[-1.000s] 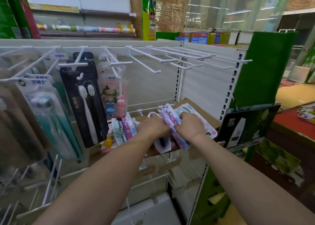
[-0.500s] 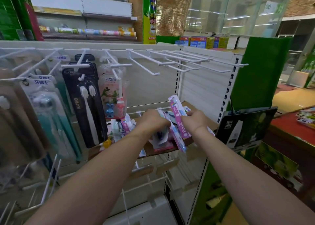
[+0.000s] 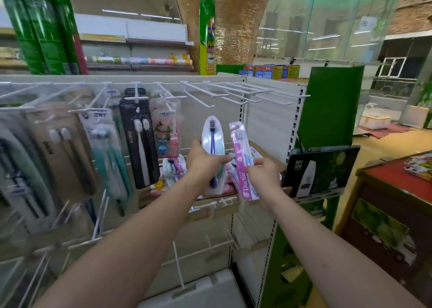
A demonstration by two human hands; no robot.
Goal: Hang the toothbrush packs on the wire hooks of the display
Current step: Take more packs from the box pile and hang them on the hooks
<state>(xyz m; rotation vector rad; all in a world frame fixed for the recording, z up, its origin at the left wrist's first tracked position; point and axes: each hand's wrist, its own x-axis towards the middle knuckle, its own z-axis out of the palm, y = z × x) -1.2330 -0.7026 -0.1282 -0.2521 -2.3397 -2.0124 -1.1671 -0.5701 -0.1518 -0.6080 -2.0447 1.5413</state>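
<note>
My left hand (image 3: 203, 161) grips a white blister pack with a dark blue toothbrush (image 3: 213, 137), held upright. My right hand (image 3: 263, 175) grips a pink "Doctor" toothbrush pack (image 3: 240, 160), also upright, beside the first. Both packs are raised above a cardboard box (image 3: 268, 154) of loose toothbrush packs (image 3: 174, 167). Bare white wire hooks (image 3: 233, 92) stick out from the top rail above and to the right of my hands. Further left, hooks carry hung packs: a black two-brush pack (image 3: 139, 139) and a pink children's pack (image 3: 167, 132).
More hung packs (image 3: 105, 151) fill the left of the display. Lower bare hooks (image 3: 100, 216) jut out below them. A dark product sign (image 3: 320, 170) hangs on the green end panel (image 3: 332, 106) at right. A red-topped counter (image 3: 402, 181) stands far right.
Both hands have lifted out of the box, each raising a pack upright. The white pack with the blue brush has come up into view in my left hand.
</note>
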